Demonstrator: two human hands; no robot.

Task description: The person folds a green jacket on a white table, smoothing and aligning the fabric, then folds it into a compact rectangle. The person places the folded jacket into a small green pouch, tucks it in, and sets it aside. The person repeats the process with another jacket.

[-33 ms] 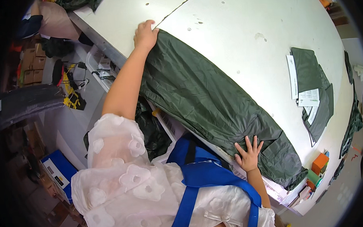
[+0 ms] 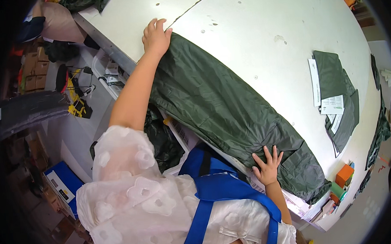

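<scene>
A long piece of dark green, shiny fabric point(image 2: 220, 99) lies along the near edge of the white table point(image 2: 261, 42), folded into a narrow strip with creases. At its far left end rests my left hand point(image 2: 157, 39), its fingers apart and slightly bent, the thumb by the fabric's corner. Nothing shows in that hand. My right hand point(image 2: 268, 166) presses flat on the fabric toward its right end, fingers spread, with wrinkles gathering around them. The underside of the fabric is hidden.
Small folded green pouches point(image 2: 329, 74) with white printed papers point(image 2: 332, 104) lie at the right. An orange box point(image 2: 344, 175) and a green roll point(image 2: 338, 191) stand at the table's right corner. Below the edge, a white basket point(image 2: 176, 133) holds dark fabric. Another person point(image 2: 60, 21) is at upper left.
My left hand has shifted very slightly up and left, its fingers a little more spread and raised. My right hand and the fabric look unmoved.
</scene>
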